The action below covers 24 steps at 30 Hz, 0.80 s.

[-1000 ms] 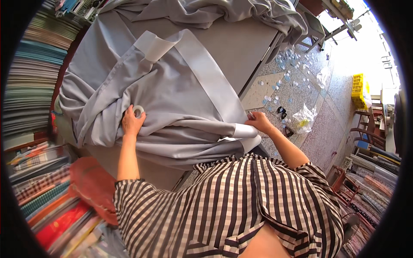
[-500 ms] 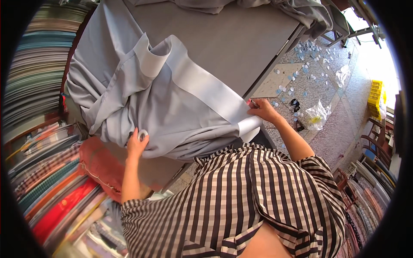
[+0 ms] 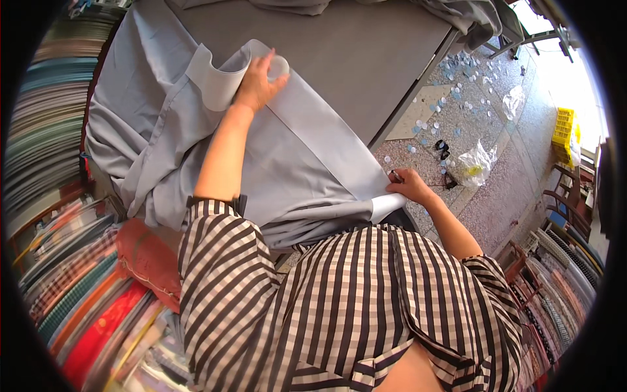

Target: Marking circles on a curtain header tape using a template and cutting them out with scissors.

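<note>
Light grey fabric (image 3: 261,157) lies in folds over the left and near part of the table. A wide, paler, smoother band (image 3: 326,144) runs along its edge, curling up in a loop at the far end. My left hand (image 3: 258,85) is at that loop, thumb and fingers closed around a small white ring-shaped roll (image 3: 281,66), like a roll of tape. At the near right end of the band, beside the turned-back white edge (image 3: 386,206), my right hand (image 3: 413,187) is closed on a small dark object (image 3: 396,176). Its kind is mostly hidden by the fingers.
The grey table top (image 3: 339,59) extends beyond the fabric, with more bunched cloth (image 3: 457,13) at its far edge. Stacked fabrics (image 3: 59,98) crowd the left. A red cushion-like bundle (image 3: 147,255) sits below. Round scraps (image 3: 457,78) and a plastic bag (image 3: 475,164) litter the floor.
My left hand has moved up and away with the white roll, from the near left folds to the looped band. My right hand has shifted slightly nearer, staying by the band's end.
</note>
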{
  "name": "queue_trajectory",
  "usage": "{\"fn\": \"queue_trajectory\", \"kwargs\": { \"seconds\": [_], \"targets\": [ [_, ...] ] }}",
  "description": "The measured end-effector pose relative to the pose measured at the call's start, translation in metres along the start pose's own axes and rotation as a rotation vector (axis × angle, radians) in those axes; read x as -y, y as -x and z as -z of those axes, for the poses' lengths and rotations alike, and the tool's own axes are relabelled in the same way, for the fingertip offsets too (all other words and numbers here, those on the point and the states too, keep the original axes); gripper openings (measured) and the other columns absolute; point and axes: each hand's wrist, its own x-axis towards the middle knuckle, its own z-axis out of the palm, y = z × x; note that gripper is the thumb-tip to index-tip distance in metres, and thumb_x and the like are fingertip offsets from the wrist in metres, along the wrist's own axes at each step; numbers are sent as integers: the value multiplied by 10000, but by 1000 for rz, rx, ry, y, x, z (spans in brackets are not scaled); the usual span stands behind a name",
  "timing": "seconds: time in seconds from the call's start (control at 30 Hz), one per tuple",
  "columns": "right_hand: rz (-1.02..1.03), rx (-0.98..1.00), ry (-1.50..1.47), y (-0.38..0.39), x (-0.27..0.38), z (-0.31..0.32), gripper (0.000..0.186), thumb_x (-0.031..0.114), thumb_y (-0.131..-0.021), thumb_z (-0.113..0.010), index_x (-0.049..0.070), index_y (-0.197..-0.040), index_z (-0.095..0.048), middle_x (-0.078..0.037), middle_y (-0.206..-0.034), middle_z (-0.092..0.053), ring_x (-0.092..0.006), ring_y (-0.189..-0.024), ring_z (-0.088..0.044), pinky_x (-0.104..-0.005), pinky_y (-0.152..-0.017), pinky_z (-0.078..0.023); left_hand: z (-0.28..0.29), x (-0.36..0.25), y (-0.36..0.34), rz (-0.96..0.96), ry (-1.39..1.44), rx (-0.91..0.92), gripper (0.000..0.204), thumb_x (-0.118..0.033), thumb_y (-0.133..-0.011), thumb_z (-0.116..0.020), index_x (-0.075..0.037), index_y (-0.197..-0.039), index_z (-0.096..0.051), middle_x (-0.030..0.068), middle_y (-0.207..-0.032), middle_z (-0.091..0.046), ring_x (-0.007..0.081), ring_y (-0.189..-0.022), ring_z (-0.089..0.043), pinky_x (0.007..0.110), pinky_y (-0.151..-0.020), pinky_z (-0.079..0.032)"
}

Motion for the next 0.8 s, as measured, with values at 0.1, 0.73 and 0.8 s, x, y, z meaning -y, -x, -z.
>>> {"fn": "queue_trajectory", "kwargs": {
  "seconds": [0.1, 0.73, 0.8],
  "targets": [
    [-29, -36, -69, -1, 0, -5, 340, 181, -753, -809, -36, -971, -666, -37, -794, -633, -117, -752, -556, -299, -715, -479, -1, 26, -30, -18, 24, -19, 755, -420, -820, -751, -84, -1440, -483, 126, -1080, -584, 274, -1011, -575, 380, -912, -494],
    [79, -117, -204, -10, 26, 11, 276, 150, -806, -748, -23, -1012, -689, -67, -909, -708, -127, -829, -634, -296, -780, -518, -34, -138, 116, -249, 132, 72, 649, -323, -678, -837, -56, -1200, -559, 125, -1145, -567, 320, -1046, -544, 426, -922, -469],
    [70, -113, -162, -8, 35, 16, 263, 132, -813, -734, -24, -1020, -689, -99, -932, -724, -136, -856, -652, -294, -793, -522, -45, -140, 126, -220, 72, 52, 655, -320, -660, -848, -61, -1192, -567, 107, -1140, -549, 305, -1040, -539, 423, -919, -464]
  ]
}}
